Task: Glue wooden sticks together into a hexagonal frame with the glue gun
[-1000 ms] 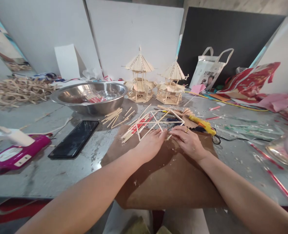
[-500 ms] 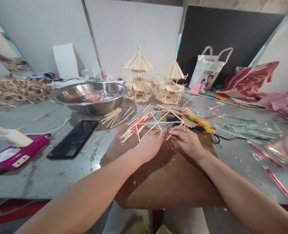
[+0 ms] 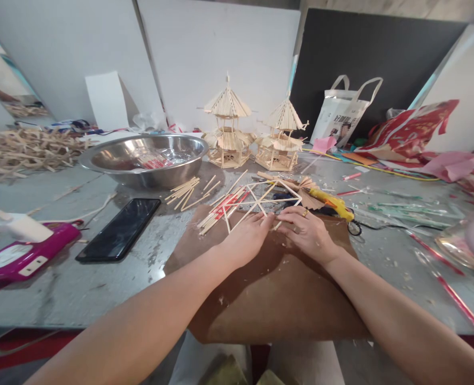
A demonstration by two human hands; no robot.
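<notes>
A flat, many-sided frame of thin wooden sticks (image 3: 256,202), with sticks crossing in its middle, lies over the brown mat (image 3: 277,315). My left hand (image 3: 249,235) is closed on the near edge of this frame, fingertips pinching the sticks. Close beside it, my right hand (image 3: 307,229), with a ring on one finger, pinches the frame's near right corner. Both sets of fingertips almost meet and partly hide the sticks there. Just left of the frame are loose sticks with a red and white wrapper (image 3: 220,211). Behind the right hand lies a yellow glue gun (image 3: 333,203).
Two stick-built pagodas (image 3: 227,128) stand at the back, right of a steel basin (image 3: 144,160). A black phone (image 3: 118,230) and a purple power strip (image 3: 28,254) lie left. More loose sticks (image 3: 184,192) are near the basin. Plastic wrappers (image 3: 405,208) litter the right side.
My right hand has shifted very slightly at the frame's near corner. Both hands otherwise keep their hold, and the frame stays in place.
</notes>
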